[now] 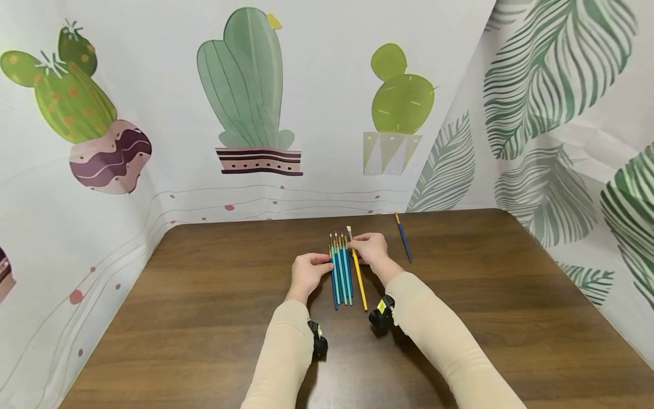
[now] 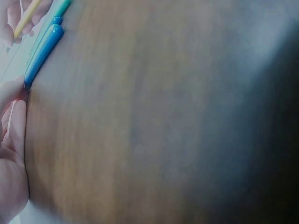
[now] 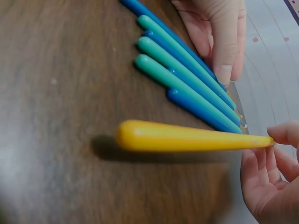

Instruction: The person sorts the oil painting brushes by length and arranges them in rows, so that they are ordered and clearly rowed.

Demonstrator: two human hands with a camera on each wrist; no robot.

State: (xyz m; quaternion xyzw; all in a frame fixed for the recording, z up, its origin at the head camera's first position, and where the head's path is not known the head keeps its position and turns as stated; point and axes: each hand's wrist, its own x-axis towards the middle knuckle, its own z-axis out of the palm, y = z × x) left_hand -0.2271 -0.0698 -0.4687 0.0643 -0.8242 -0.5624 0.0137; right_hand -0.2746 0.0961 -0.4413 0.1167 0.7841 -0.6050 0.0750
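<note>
Yellow paintbrush [image 3: 187,138], glossy, pale-bristled, is pinched by the right hand [image 1: 373,249]; left hand [image 1: 307,274], straight-fingered, touches blue paintbrush [image 2: 44,53].

A brown wood-grain table [image 1: 194,329] stands before a wrinkled white backdrop [image 1: 327,102]. Printed potted cacti [image 1: 250,85] decorate its left and middle; striped green leaves [image 1: 554,74] cover the right.

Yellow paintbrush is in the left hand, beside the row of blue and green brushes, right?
Not quite: the yellow paintbrush is in the right hand, not the left hand, as the head view shows. It is beside the row of blue and green brushes, as you say.
</note>
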